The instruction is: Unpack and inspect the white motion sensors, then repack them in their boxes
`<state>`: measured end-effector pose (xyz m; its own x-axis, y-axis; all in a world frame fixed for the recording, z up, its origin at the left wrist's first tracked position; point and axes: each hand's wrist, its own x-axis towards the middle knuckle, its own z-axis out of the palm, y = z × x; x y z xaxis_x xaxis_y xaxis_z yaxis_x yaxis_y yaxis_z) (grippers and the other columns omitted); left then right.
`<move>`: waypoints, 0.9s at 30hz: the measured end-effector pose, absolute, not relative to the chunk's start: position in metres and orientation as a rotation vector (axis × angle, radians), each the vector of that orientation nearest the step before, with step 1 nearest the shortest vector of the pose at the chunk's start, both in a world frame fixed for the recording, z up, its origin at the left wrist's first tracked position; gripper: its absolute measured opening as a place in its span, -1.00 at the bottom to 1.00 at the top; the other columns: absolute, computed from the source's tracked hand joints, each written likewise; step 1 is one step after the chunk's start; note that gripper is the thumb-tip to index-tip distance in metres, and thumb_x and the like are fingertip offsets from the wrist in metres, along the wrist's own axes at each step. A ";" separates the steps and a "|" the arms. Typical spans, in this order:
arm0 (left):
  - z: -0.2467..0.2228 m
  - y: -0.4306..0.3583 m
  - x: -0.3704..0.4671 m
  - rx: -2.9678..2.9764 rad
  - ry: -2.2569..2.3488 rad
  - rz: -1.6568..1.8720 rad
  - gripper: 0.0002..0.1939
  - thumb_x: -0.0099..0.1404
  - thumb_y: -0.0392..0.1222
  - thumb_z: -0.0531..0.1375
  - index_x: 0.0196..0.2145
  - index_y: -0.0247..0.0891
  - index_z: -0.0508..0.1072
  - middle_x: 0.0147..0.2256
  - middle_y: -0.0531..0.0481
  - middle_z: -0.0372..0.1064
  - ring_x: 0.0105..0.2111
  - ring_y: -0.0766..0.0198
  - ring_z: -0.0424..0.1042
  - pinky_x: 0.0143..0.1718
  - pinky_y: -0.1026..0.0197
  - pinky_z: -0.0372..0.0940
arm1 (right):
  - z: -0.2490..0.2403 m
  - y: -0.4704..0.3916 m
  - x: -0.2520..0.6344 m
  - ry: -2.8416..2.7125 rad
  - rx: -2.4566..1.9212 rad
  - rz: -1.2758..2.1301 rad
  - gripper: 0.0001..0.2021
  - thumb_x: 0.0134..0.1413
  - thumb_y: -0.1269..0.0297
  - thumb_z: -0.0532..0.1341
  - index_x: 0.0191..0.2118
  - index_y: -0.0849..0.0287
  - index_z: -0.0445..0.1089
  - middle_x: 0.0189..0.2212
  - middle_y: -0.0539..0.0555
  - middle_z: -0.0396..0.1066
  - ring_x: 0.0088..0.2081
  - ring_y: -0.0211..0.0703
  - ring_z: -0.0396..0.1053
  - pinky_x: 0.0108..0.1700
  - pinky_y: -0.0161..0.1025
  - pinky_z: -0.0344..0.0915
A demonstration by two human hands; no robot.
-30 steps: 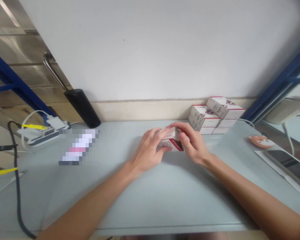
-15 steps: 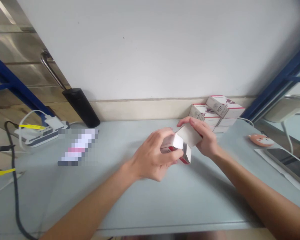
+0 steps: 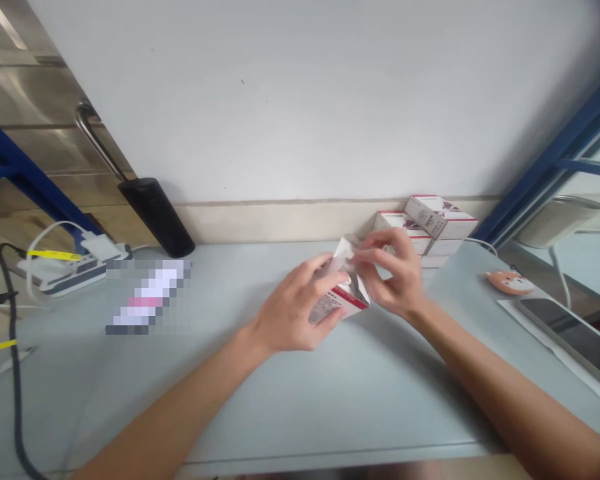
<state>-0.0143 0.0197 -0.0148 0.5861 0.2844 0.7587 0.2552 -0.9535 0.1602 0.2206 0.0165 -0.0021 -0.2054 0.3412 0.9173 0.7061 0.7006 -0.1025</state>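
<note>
White carton (image 3: 349,304), red band, grey print, flap (image 3: 344,248) standing up! | left hand (image 3: 296,305) grasping its body | right hand (image 3: 394,275) curled at the flap, grip unclear | between both, over the grey tabletop (image 3: 300,407)

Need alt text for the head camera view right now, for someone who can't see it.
The left hand holds a small white-and-red box, its end open, over a grey-blue table; the right hand has its fingers at that open end. Similar boxes are stacked at back right; a black cylinder is at back left.
</note>
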 end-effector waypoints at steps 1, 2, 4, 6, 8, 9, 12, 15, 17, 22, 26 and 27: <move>-0.016 0.021 -0.015 2.741 0.488 1.355 -0.34 0.37 -0.23 0.32 0.31 -0.10 0.13 0.27 -0.34 0.21 0.24 -0.09 0.39 0.16 -0.17 0.44 | -0.001 0.015 0.221 -1.856 -0.805 -0.399 -0.77 0.17 0.52 0.20 -0.23 0.01 0.52 -0.17 0.11 0.39 -0.20 -0.04 0.36 -0.13 0.01 0.36; -0.017 0.022 -0.015 2.710 0.507 1.368 -0.32 0.37 -0.22 0.32 0.32 -0.10 0.11 0.27 -0.33 0.23 0.23 -0.09 0.40 0.16 -0.16 0.44 | -0.001 0.014 0.221 -1.892 -0.799 -0.379 -0.77 0.17 0.51 0.20 -0.23 0.02 0.52 -0.14 0.12 0.40 -0.18 -0.03 0.35 -0.10 0.03 0.35; -0.020 0.024 -0.015 2.638 0.559 1.344 -0.30 0.37 -0.18 0.32 0.33 -0.08 0.08 0.25 -0.29 0.27 0.10 -0.01 0.49 0.04 -0.07 0.49 | 0.000 0.012 0.220 -1.941 -0.822 -0.334 -0.79 0.17 0.49 0.18 -0.23 0.04 0.51 -0.10 0.13 0.39 -0.15 0.01 0.32 -0.05 0.08 0.31; -0.023 0.025 -0.015 2.575 0.633 1.268 -0.31 0.39 -0.12 0.30 0.34 -0.06 0.05 0.21 -0.25 0.32 -0.11 0.13 0.55 -0.14 0.06 0.50 | 0.001 0.011 0.221 -1.961 -0.850 -0.276 -0.82 0.17 0.47 0.15 -0.26 0.07 0.46 -0.09 0.14 0.39 -0.13 0.03 0.28 -0.02 0.11 0.28; -0.025 0.025 -0.014 2.546 0.701 1.205 -0.32 0.41 -0.08 0.28 0.33 -0.05 0.04 0.16 -0.20 0.37 -0.22 0.20 0.54 -0.27 0.14 0.46 | 0.002 0.011 0.223 -1.963 -0.857 -0.190 -0.84 0.20 0.44 0.10 -0.27 0.09 0.40 -0.10 0.15 0.38 -0.12 0.05 0.25 -0.02 0.12 0.25; -0.026 0.024 -0.014 2.545 0.718 1.200 -0.34 0.42 -0.07 0.28 0.33 -0.04 0.05 0.12 -0.17 0.40 -0.23 0.21 0.54 -0.29 0.16 0.44 | 0.003 0.011 0.225 -1.956 -0.852 -0.144 -0.85 0.23 0.43 0.08 -0.28 0.09 0.37 -0.12 0.15 0.39 -0.12 0.04 0.25 -0.03 0.11 0.24; -0.029 0.026 -0.014 2.547 0.728 1.244 -0.39 0.43 -0.05 0.27 0.29 -0.05 0.07 0.00 -0.10 0.43 -0.22 0.19 0.54 -0.32 0.19 0.41 | 0.005 0.012 0.227 -1.932 -0.849 -0.037 -0.83 0.33 0.37 0.04 -0.32 0.09 0.29 -0.17 0.13 0.39 -0.15 0.02 0.26 -0.04 0.09 0.23; -0.031 0.029 -0.017 2.588 0.753 1.309 -0.46 0.44 -0.04 0.28 0.24 -0.04 0.13 -0.03 -0.08 0.43 -0.22 0.19 0.54 -0.35 0.21 0.40 | 0.005 0.013 0.226 -1.984 -0.876 -0.015 -0.83 0.32 0.35 0.14 -0.37 0.09 0.26 -0.18 0.12 0.42 -0.13 0.02 0.28 -0.03 0.06 0.25; -0.031 0.033 -0.019 2.673 0.796 1.332 -0.52 0.43 -0.06 0.29 0.20 -0.02 0.20 0.00 -0.07 0.44 -0.19 0.18 0.55 -0.31 0.18 0.43 | 0.002 0.014 0.223 -2.024 -0.904 -0.012 -0.88 0.27 0.36 0.21 -0.33 0.08 0.31 -0.16 0.11 0.44 -0.10 0.03 0.30 -0.01 0.04 0.28; -0.027 0.035 -0.021 2.858 0.932 1.270 -0.62 0.41 -0.13 0.32 0.12 -0.01 0.35 0.06 -0.08 0.47 -0.04 0.12 0.55 -0.10 0.10 0.48 | -0.003 0.018 0.221 -2.036 -0.978 -0.040 -0.85 0.24 0.36 0.26 -0.09 0.04 0.45 -0.12 0.11 0.48 -0.04 0.06 0.34 0.02 0.03 0.35; -0.024 0.034 -0.020 2.846 1.016 1.205 -0.65 0.41 -0.13 0.33 0.11 -0.02 0.40 0.07 -0.07 0.49 -0.03 0.14 0.55 -0.08 0.11 0.49 | -0.006 0.020 0.222 -2.046 -0.966 -0.131 -0.84 0.27 0.32 0.29 -0.05 0.02 0.49 -0.13 0.12 0.48 -0.08 0.04 0.36 -0.02 0.02 0.38; -0.024 0.034 -0.020 2.841 1.010 1.208 -0.64 0.41 -0.13 0.33 0.12 -0.03 0.39 0.07 -0.07 0.48 -0.03 0.14 0.55 -0.07 0.10 0.49 | -0.007 0.020 0.222 -2.051 -0.958 -0.142 -0.79 0.28 0.31 0.29 0.01 0.01 0.49 -0.13 0.12 0.47 -0.09 0.04 0.37 -0.03 0.03 0.38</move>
